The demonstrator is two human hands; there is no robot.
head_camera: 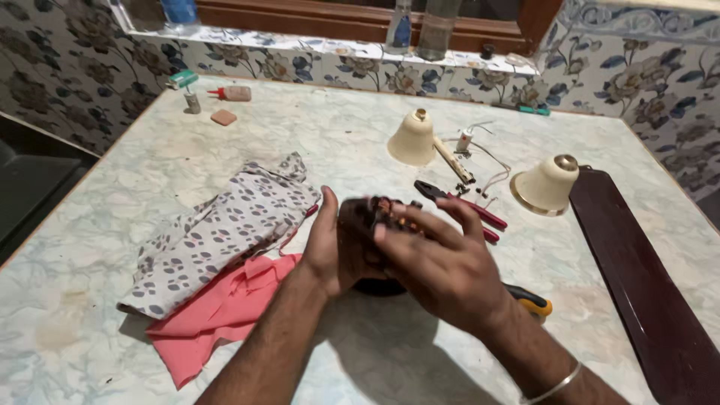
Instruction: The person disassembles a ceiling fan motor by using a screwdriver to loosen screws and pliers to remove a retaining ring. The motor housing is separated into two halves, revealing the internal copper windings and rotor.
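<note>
On the marbled pale worktop (112, 300), nearest the camera, two bare forearms come up from six o'clock and meet near the middle. Left hand (330, 247) stands on edge with fingers up and thumb side toward the viewer, pressed flat against the nine o'clock side of a dark round motor part (367, 225); it cups the part rather than closing around it. Right hand (442, 262) lies over the part from three o'clock, fingers curled onto its top among reddish-brown windings, gripping it, though motion blur hides the exact finger placement. A thin metal bangle (555, 386) sits on the right wrist. So the motor part is held between both hands, resting on the worktop just below them.

At eight o'clock of the hands lie a pink cloth (217, 319) and, overlapping it, a spotted grey cloth (225, 225). At four o'clock a yellow-and-black tool handle (534, 303) shows from under the right wrist. At two o'clock lie red-handled pliers (469, 210), and beyond them two cream bell-shaped covers (412, 139), with thin wires and small fittings between. A long dark wooden blade (637, 262) runs along the three o'clock edge.

Farther off, at eleven o'clock, small items sit near the corner. Floral tiled walls (637, 75) enclose the worktop, with bottles on a ledge (337, 49) at twelve o'clock.
</note>
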